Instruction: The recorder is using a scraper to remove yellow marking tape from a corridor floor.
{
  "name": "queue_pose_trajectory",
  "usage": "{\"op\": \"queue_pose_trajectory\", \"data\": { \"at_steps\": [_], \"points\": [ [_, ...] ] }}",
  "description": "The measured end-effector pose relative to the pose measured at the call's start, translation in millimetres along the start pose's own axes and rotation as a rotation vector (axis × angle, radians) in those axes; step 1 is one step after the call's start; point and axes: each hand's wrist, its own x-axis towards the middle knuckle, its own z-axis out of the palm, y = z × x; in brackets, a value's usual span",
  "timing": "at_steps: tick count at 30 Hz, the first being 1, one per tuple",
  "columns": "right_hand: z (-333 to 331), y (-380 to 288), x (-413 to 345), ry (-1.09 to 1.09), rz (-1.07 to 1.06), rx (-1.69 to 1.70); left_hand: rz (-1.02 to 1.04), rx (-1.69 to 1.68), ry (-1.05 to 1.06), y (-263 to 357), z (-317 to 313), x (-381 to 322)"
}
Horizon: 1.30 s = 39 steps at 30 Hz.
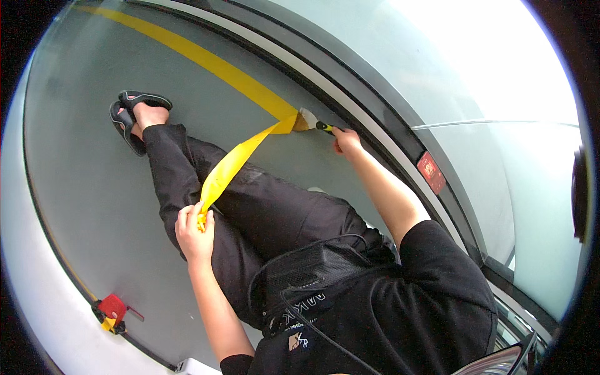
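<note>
My left hand [194,233] grips the bunched loose end of a yellow floor tape [234,164], above my thighs. From there the lifted strip runs, slightly twisted, to the floor, where it joins the yellow line still stuck down [201,58]. In my right hand [346,140] is the black and yellow handle of a putty knife [307,119]. Its broad blade lies flat or nearly flat at the tape's end on the floor; whether the edge is under the tape cannot be made out.
Grey floor [112,211] surrounds my outstretched legs and black slippers [140,101]. A glass wall with a dark frame runs along the right, and a phone with a red screen [431,172] rests on its ledge. By the white wall at lower left lies a red and yellow object [112,311].
</note>
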Motion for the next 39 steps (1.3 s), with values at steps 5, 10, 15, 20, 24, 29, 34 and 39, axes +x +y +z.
{"op": "queue_pose_trajectory", "data": {
  "at_steps": [5, 10, 15, 20, 24, 29, 34, 39],
  "points": [
    [6.1, 46.6, -24.2, -0.38, 0.199, -0.089, -0.002, 0.005, -0.01, -0.5, 0.8, 0.1],
    [33.7, 29.9, -63.0, -0.686, 0.222, -0.38, 0.01, 0.028, -0.006, -1.6, -3.0, -1.7],
    [66.9, 36.7, -44.2, -0.411, 0.091, -0.122, 0.019, 0.011, -0.007, 0.3, 3.0, 1.1],
    [80.0, 35.2, -61.3, -0.541, 0.212, -0.357, 0.001, 0.017, 0.002, -4.9, 2.0, -1.3],
    [79.5, 29.4, -52.3, -0.346, 0.186, -0.08, 0.011, 0.006, -0.004, -1.7, 3.4, 2.3],
    [91.3, 23.8, -76.3, -0.482, 0.238, -0.269, -0.001, 0.015, -0.01, -4.3, 2.5, -0.5],
    [94.5, 22.9, -56.4, -0.285, 0.216, -0.201, 0.016, 0.013, 0.001, -2.9, 4.0, -0.4],
    [99.9, 61.1, -52.4, -0.381, 0.156, -0.446, 0.013, -0.025, -0.004, -1.6, 10.4, 1.5]
  ]
}}
